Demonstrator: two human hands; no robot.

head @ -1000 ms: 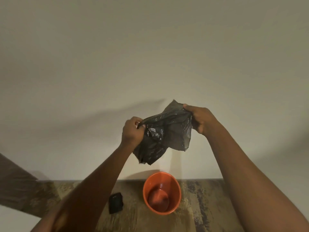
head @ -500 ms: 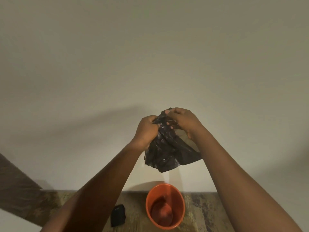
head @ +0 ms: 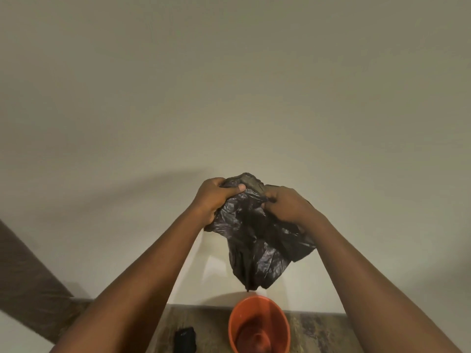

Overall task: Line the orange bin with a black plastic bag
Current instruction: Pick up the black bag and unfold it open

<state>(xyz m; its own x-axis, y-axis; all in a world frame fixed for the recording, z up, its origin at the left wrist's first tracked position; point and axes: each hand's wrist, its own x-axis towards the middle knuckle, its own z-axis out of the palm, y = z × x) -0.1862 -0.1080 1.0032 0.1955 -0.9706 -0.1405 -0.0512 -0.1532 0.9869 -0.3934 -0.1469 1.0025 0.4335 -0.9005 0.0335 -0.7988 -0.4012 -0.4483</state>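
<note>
A crumpled black plastic bag (head: 254, 245) hangs in the air in front of a pale wall. My left hand (head: 214, 197) grips its top edge on the left, and my right hand (head: 285, 205) grips the top edge on the right, close beside the left. The bag's bottom dangles just above the orange bin (head: 258, 324), which stands upright on the floor against the wall, its inside bare.
A small black object (head: 185, 339) lies on the patterned floor (head: 316, 332) left of the bin. A dark slanted strip (head: 30, 284) runs along the wall at the lower left.
My hands spread a little apart from half a second ago, and the bag hangs longer and lower. The view tilted up, so the bin sits lower in frame.
</note>
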